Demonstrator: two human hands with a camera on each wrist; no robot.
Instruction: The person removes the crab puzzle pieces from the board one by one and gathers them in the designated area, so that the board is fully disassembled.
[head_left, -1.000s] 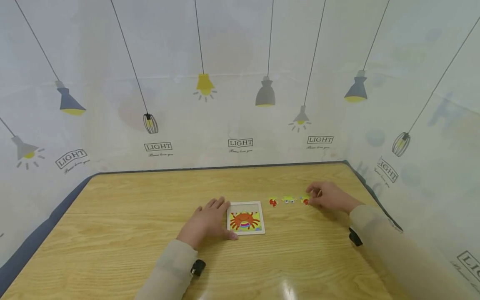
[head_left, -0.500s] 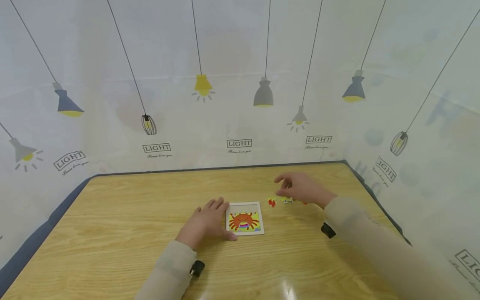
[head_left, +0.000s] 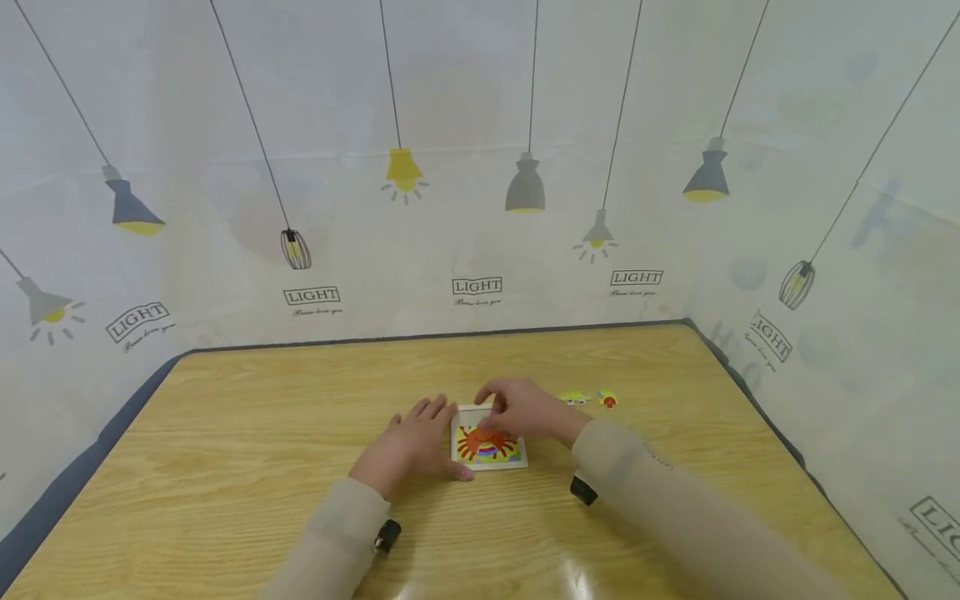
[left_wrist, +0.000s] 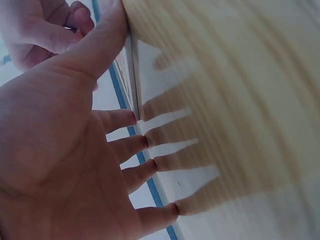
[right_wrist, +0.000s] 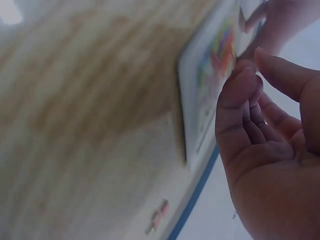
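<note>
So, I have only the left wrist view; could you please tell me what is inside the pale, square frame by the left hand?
Observer: It contains a flat orange crab picture with a rainbow-striped belly.
Operator: Thank you; are any loose pieces lying on the wood-grain table?
Observer: Yes, a small yellow-green piece with eyes and a red-patched one lie to the right of the frame.
Operator: And where is the right hand, please?
Observer: It is over the upper part of the frame; I cannot tell whether it holds a piece.
</note>
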